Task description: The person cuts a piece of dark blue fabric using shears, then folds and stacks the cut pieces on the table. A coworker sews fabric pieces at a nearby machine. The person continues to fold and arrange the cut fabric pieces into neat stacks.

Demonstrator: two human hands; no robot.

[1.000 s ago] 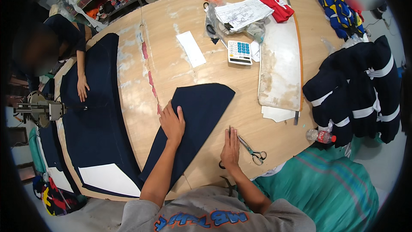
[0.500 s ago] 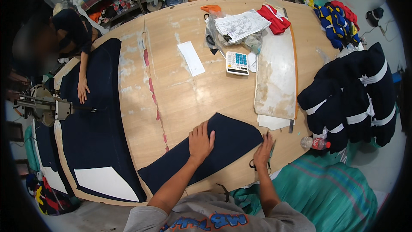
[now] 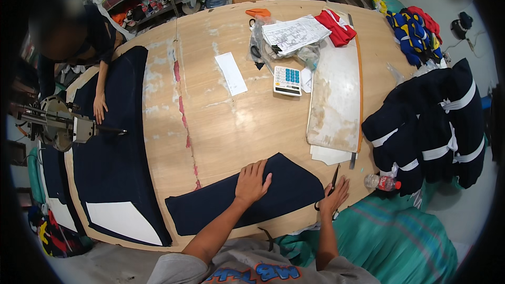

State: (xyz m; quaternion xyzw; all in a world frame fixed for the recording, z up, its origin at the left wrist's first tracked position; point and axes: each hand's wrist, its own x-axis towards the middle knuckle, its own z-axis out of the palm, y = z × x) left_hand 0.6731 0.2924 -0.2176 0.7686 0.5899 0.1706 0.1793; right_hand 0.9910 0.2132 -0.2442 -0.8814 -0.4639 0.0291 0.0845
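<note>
A folded piece of navy fabric [image 3: 294, 181] lies at the near edge of the table. Spread flat on it, my left hand [image 3: 253, 181] presses down with fingers apart and thumb out. Beyond the fabric's right corner, my right hand [image 3: 335, 197] rests with its fingers stretched out. Scissors [image 3: 335, 176] lie under or against that hand, dark blades pointing away from me; one handle loop shows at its left, the rest is partly covered.
At the left, a co-worker's hand [image 3: 100, 106] rests on a larger navy stack [image 3: 113, 163] beside a cutting machine [image 3: 63, 126]. A white pattern board [image 3: 336, 105], a calculator [image 3: 287, 81] and a paper slip [image 3: 231, 73] lie ahead. A bottle [image 3: 383, 183] and tied navy bundles [image 3: 400, 131] stand right.
The fabric's far edge has shifted slightly toward me. My right hand has moved a little right and flattened beside the scissors, whose blades show more clearly. The co-worker has leaned in.
</note>
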